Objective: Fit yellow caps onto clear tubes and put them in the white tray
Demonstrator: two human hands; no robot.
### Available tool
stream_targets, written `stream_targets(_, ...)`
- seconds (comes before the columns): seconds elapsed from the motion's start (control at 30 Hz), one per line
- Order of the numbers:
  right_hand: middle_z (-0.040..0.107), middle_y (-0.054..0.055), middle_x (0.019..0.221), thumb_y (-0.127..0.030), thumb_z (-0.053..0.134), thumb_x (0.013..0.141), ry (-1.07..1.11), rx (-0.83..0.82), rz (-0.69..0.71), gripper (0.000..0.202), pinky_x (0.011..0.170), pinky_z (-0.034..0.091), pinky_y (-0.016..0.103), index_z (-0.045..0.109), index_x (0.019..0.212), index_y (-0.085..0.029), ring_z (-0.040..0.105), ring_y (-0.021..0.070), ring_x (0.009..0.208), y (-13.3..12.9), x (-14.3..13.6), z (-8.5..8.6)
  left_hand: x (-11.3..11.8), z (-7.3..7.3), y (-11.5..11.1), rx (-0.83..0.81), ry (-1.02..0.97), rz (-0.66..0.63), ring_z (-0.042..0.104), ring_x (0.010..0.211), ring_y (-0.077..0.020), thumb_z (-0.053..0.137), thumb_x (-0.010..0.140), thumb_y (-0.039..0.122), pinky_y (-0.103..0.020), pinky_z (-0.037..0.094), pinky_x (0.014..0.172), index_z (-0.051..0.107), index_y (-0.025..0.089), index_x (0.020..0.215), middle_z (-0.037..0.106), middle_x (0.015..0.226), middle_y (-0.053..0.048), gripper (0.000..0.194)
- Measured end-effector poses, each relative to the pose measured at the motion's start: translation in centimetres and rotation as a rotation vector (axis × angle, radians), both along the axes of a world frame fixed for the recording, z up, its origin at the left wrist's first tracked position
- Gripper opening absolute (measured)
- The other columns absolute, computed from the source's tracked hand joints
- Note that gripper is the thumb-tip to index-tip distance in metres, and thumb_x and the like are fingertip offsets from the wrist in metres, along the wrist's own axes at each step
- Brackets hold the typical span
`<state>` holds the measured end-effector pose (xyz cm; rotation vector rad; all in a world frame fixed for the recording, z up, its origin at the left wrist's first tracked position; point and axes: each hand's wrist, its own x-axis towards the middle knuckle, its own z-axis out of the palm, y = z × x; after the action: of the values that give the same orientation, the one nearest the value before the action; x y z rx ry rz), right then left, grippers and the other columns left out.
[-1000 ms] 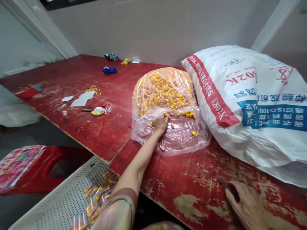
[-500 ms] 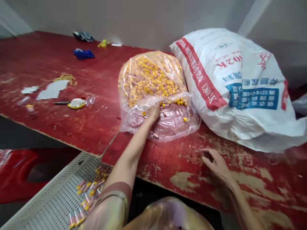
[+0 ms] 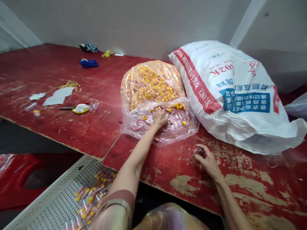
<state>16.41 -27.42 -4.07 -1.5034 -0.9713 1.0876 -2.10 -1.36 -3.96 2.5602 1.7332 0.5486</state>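
Note:
A clear plastic bag point(image 3: 134, 129) lies on the red table, full of small pinkish tubes with yellow ends point(image 3: 153, 84). My left hand point(image 3: 160, 117) reaches over its flattened mouth, fingers spread and touching a few of these tubes. I cannot make out a firm hold there. Lower right, my right hand point(image 3: 206, 158) is curled above the table, thumb and fingers closed around a small clear plastic piece point(image 3: 197, 152). Its exact shape is partly hidden by the fingers.
A big white printed sack point(image 3: 230, 86) leans beside the bag. Below the table edge stands a perforated white basket point(image 3: 59, 188) with several yellow-ended clear tubes point(image 3: 91, 201). On the left lie scissors point(image 3: 69, 108), white paper point(image 3: 59, 96) and a blue tape dispenser point(image 3: 88, 63).
My left hand has shifted slightly right, its fingers spreading over the tubes at the bag's mouth. My right hand has turned and a clear piece now shows in its fingers. The view has tilted a little.

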Motion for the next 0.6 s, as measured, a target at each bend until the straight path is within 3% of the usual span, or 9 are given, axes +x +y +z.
stream_targets(0.1,0.061,0.005,0.090,-0.038,0.069,0.068,-0.003,0.009,-0.026,0.051,0.071,0.046,0.029,0.051,0.110,-0.018,0.056,0.0166,0.078,0.1,-0.4,-0.5,2.2,0.5,0.2,-0.058,-0.115,0.081,0.051,0.108,-0.0297,0.047,0.088,0.046,-0.043,0.036,0.093,0.057,0.013,0.110,0.059,0.111,-0.016,0.042)
stream_targets(0.2,0.062,0.005,0.089,-0.039,0.069,0.068,-0.001,0.016,-0.046,0.049,0.070,0.047,0.028,0.051,0.109,-0.018,0.057,0.0165,0.077,0.0,-0.5,-1.0,3.7,1.3,1.2,-0.133,-0.203,0.047,0.050,0.113,-0.0292,0.049,0.087,0.027,-0.043,0.036,0.094,0.057,0.013,0.111,0.057,0.118,-0.017,0.029)
stream_targets(0.33,0.064,0.006,0.090,-0.038,0.072,0.067,0.077,0.032,-0.109,0.045,0.068,0.048,0.028,0.051,0.102,-0.019,0.059,0.0178,0.077,-0.2,0.1,-1.4,3.7,2.0,1.0,-0.196,-0.286,-0.015,0.058,0.103,-0.0232,0.044,0.083,0.007,-0.035,0.042,0.088,0.063,0.014,0.096,0.063,0.105,-0.014,0.023)
stream_targets(0.43,0.063,0.004,0.088,-0.039,0.072,0.068,0.268,0.075,-0.193,0.039,0.062,0.048,0.029,0.049,0.094,-0.021,0.059,0.0168,0.070,0.0,0.4,-1.2,2.8,1.8,-2.5,-0.282,-0.404,-0.075,0.063,0.085,-0.0167,0.042,0.087,0.013,-0.028,0.047,0.077,0.059,0.014,0.095,0.066,0.090,-0.008,0.020)
stream_targets(0.5,0.062,0.002,0.085,-0.039,0.073,0.067,0.386,0.111,-0.227,0.037,0.062,0.049,0.029,0.051,0.091,-0.021,0.058,0.0155,0.068,0.5,0.5,-0.8,2.2,1.6,-6.2,-0.515,-0.678,-0.180,0.062,0.067,-0.0136,0.047,0.087,0.024,-0.026,0.049,0.066,0.056,0.015,0.093,0.065,0.076,-0.003,0.015)
stream_targets(0.6,0.061,0.002,0.087,-0.037,0.076,0.065,0.406,0.127,-0.228,0.038,0.067,0.049,0.027,0.056,0.093,-0.020,0.058,0.0141,0.073,1.0,0.4,-0.1,1.7,1.6,-12.1,-0.961,-1.171,-0.351,0.059,0.053,-0.0118,0.064,0.075,0.036,-0.026,0.049,0.056,0.055,0.015,0.084,0.060,0.063,0.001,0.025)
